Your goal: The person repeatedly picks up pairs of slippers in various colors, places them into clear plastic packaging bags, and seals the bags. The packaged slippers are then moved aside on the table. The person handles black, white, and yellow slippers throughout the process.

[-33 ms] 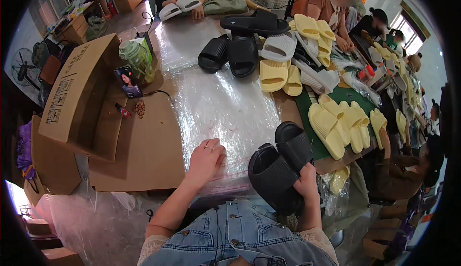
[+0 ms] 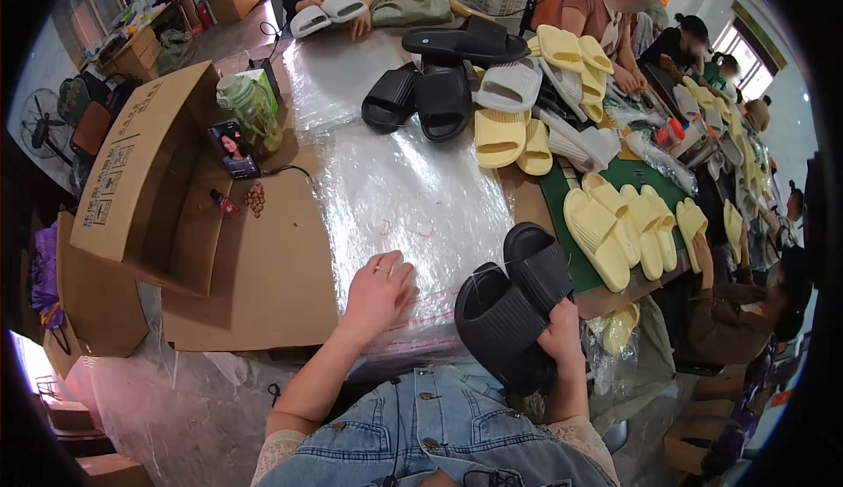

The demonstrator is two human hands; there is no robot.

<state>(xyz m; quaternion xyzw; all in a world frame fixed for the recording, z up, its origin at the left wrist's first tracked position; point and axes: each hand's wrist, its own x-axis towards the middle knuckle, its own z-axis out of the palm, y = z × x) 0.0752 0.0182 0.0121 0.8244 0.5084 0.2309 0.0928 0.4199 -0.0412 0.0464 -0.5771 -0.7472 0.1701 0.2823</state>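
My right hand (image 2: 559, 336) grips a pair of black slide slippers (image 2: 500, 320) by the edge, just in front of my body. The two slippers lie side by side, soles away from view, and a thin thread or strip shows between them. My left hand (image 2: 378, 296), with a ring on one finger, rests on a stack of clear plastic bags (image 2: 413, 188). Its fingers are slightly bent and a little apart on the top bag; its thumb is mostly hidden.
Black slippers (image 2: 443, 101) and yellow slippers (image 2: 502, 138) are piled beyond the bags. More yellow slippers (image 2: 599, 237) line a green mat (image 2: 555, 190) at the right. Left stand a cardboard box (image 2: 132, 171), jug (image 2: 250, 109) and phone (image 2: 234, 150). Co-workers sit around the table.
My left hand's fingers have shifted slightly on the top bag, and the plastic's glare has changed. My right hand and the black slippers stay in place.
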